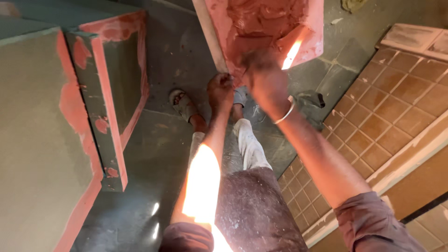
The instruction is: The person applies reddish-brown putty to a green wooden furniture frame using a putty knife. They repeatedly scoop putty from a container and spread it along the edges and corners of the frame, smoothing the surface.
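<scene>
Grey stone floor [163, 154], head view, seen from above; tan tiled panel [373, 116] to the right.

1. Board [261, 28], far centre: flat, coated in wet red putty.
2. Left hand [220, 89]: fingers curled closed on the board's near edge, steadying it.
3. Right hand [266, 77]: blurred, pressed to the putty; whether its fingers grip a blade, cannot tell. Metal bangle [285, 113] at wrist.
4. Grey-green panels [70, 116], left: edges lined in red putty.

Judgement: board best kept firmly braced, strokes even.

Packages, labels, signs: 0 visible.
</scene>
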